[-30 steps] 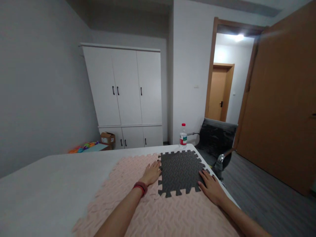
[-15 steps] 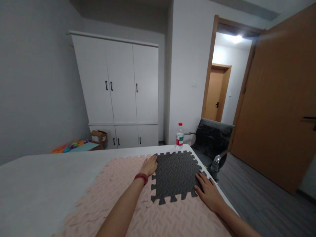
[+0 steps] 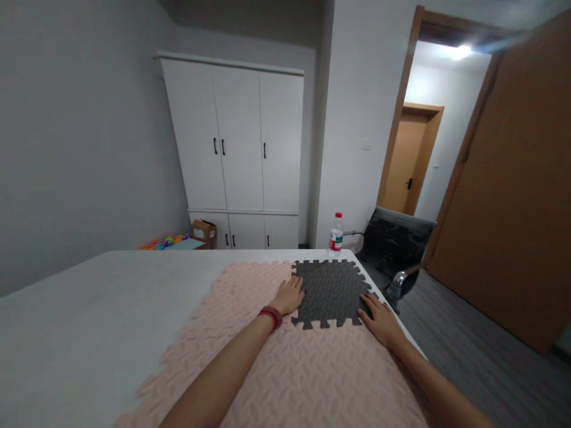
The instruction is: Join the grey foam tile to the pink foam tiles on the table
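A dark grey foam mat tile (image 3: 330, 291) with jigsaw edges lies flat at the far right of the table. Pink foam mat tiles (image 3: 254, 291) spread to its left and on the near side. My left hand (image 3: 289, 295) rests palm down across the seam between pink and grey, its fingers outstretched at the grey tile's left edge. At the opposite edge lies my right hand (image 3: 380, 318), fingers extended over the grey tile's near right corner. Neither hand grips anything. A red band circles my left wrist.
The white table (image 3: 120, 303) carries the mats. A water bottle (image 3: 336, 235) with a red cap stands at its far right corner. Behind that corner is a black chair (image 3: 395, 244). A cardboard box (image 3: 204, 232) sits before the white cabinet (image 3: 238, 137), beyond the table.
The view has turned slightly left, so the room appears shifted to the right. My left hand has slid nearer along the grey tile's left edge. My right hand stays at the right edge.
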{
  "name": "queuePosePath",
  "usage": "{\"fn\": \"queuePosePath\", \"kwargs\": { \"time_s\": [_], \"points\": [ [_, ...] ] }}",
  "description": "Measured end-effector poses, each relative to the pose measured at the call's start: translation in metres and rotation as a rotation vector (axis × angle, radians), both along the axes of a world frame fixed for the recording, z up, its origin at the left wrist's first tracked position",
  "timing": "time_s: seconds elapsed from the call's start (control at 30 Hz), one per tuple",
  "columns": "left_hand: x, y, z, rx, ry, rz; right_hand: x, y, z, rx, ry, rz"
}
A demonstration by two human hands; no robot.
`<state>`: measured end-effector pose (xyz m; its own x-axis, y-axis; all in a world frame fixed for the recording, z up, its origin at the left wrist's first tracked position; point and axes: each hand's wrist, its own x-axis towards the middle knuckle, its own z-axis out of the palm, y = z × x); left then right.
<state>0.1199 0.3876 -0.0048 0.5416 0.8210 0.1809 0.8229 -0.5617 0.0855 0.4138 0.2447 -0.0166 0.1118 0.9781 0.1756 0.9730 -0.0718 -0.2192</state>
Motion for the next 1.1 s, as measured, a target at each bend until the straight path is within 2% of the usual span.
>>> {"fn": "queuePosePath", "kwargs": {
  "time_s": [0.1,0.23,0.43,0.57,0.67,0.73,0.87,0.93,1.0,1.1],
  "points": [
    [-0.032,-0.029,0.005,-0.026,0.037,-0.068,0.002,0.0,-0.006,0.024,-0.011,0.0],
    [-0.063,-0.051,0.009,-0.013,0.052,-0.104,0.004,0.002,-0.011,0.046,-0.027,0.007],
    [-0.061,-0.065,0.004,-0.017,0.044,-0.072,0.007,0.003,-0.012,0.024,-0.023,0.004],
    [-0.068,-0.076,0.014,0.022,0.033,-0.04,0.005,0.001,-0.009,0.004,-0.018,-0.004],
    [-0.105,-0.076,0.026,0.029,0.049,-0.021,0.004,0.0,-0.009,0.005,-0.026,-0.002],
    [-0.141,-0.072,0.03,0.043,0.047,0.068,0.005,0.0,-0.01,0.005,-0.03,-0.002],
    [-0.206,-0.067,0.022,0.011,0.069,0.229,0.008,0.003,-0.014,0.017,-0.033,0.011],
    [-0.221,-0.067,0.013,-0.019,0.091,0.243,0.009,0.004,-0.016,0.023,-0.035,0.013],
    [-0.226,-0.067,0.009,-0.032,0.103,0.24,0.009,0.005,-0.016,0.026,-0.04,0.01],
    [-0.219,-0.066,0.015,-0.044,0.118,0.197,0.008,0.004,-0.016,0.031,-0.046,0.004]
  ]
}}
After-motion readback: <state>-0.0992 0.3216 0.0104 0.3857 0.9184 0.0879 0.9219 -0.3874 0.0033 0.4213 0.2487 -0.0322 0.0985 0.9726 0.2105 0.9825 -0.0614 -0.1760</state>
